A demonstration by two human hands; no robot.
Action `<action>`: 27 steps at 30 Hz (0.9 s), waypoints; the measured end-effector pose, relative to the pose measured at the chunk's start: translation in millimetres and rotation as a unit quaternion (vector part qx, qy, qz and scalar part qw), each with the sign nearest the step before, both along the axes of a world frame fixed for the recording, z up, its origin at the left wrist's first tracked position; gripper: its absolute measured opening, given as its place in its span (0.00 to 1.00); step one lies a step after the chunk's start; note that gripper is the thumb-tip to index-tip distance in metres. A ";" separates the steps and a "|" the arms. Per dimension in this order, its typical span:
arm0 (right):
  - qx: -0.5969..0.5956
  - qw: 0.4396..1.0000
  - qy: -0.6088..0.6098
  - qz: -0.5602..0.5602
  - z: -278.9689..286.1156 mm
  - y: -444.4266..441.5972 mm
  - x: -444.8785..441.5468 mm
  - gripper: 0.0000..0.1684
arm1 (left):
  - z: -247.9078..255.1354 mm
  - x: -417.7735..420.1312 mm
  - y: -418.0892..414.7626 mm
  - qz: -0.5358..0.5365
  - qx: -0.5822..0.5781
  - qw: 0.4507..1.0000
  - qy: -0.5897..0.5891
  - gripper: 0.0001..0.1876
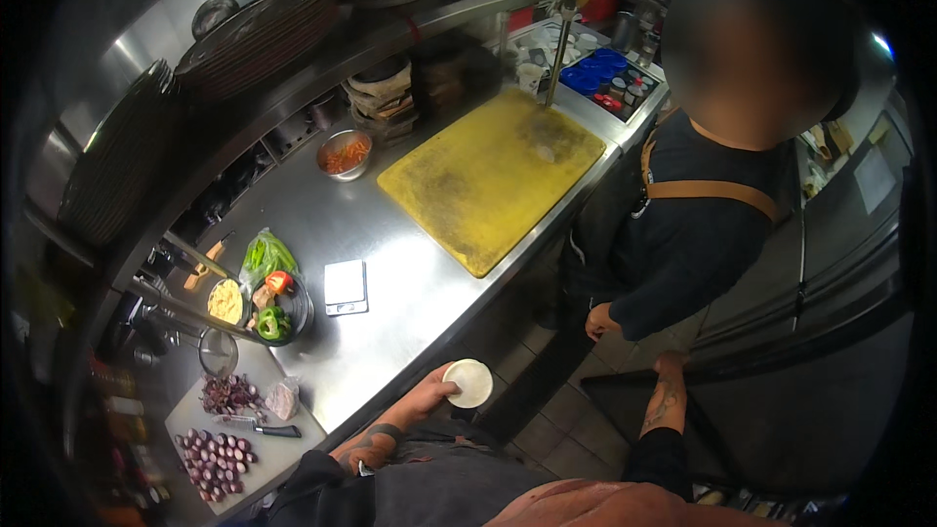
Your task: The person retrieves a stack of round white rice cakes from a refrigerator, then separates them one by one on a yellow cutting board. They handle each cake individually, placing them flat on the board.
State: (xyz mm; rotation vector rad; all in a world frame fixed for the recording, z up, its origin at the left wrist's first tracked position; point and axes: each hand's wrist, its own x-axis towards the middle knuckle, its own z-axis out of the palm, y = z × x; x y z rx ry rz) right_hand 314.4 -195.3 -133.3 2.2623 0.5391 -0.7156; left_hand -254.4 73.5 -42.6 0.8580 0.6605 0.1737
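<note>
My left hand [430, 389] holds a small round white dish [470, 383] by its rim, thumb on top, past the front edge of the steel counter. The dish looks shallow; its contents are hard to make out. To the right, my right hand [670, 361] grips the upper edge of a dark door [629, 380], its fingers partly hidden. Nearest my left hand on the counter [366, 373] is a small white kitchen scale [345, 285]. A dark bowl [300, 311] holds a cut green pepper [273, 323] and a red piece of vegetable [279, 282].
A co-worker [688, 219] in a dark apron stands close on the right. A large yellow cutting board [490, 176] and a metal bowl of orange-red food [345, 155] lie farther back. On a white board [293, 457] are halved purple onions [216, 461] and a knife [278, 430].
</note>
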 end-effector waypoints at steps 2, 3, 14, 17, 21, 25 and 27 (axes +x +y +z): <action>0.028 0.999 0.013 -0.042 6.2 -31.8 -26.9 0.26 | 4.0 24.9 12.6 -0.037 0.005 0.999 -0.018 0.33; 0.019 0.999 0.026 -0.038 7.1 -23.5 -38.2 0.26 | 2.5 23.1 10.5 -0.025 -0.009 0.999 -0.026 0.33; -0.105 0.957 0.199 -0.182 25.9 -96.9 -252.1 0.29 | 19.6 95.9 18.2 -0.104 -0.074 0.991 -0.050 0.35; -0.039 0.969 0.146 -0.197 1.3 -161.6 -327.8 0.26 | 5.4 116.8 16.3 -0.124 -0.074 0.988 -0.058 0.36; -0.018 0.952 0.092 -0.291 -29.9 -295.7 -410.9 0.22 | -4.0 150.0 -12.3 -0.136 -0.134 0.980 -0.056 0.32; -0.093 0.922 0.119 -0.357 -25.7 -379.8 -442.6 0.23 | -0.1 180.5 -43.1 -0.144 -0.143 0.978 -0.048 0.29; -0.112 0.908 0.119 -0.385 -9.1 -409.7 -449.7 0.23 | 8.5 185.9 -65.1 -0.150 -0.145 0.976 -0.067 0.28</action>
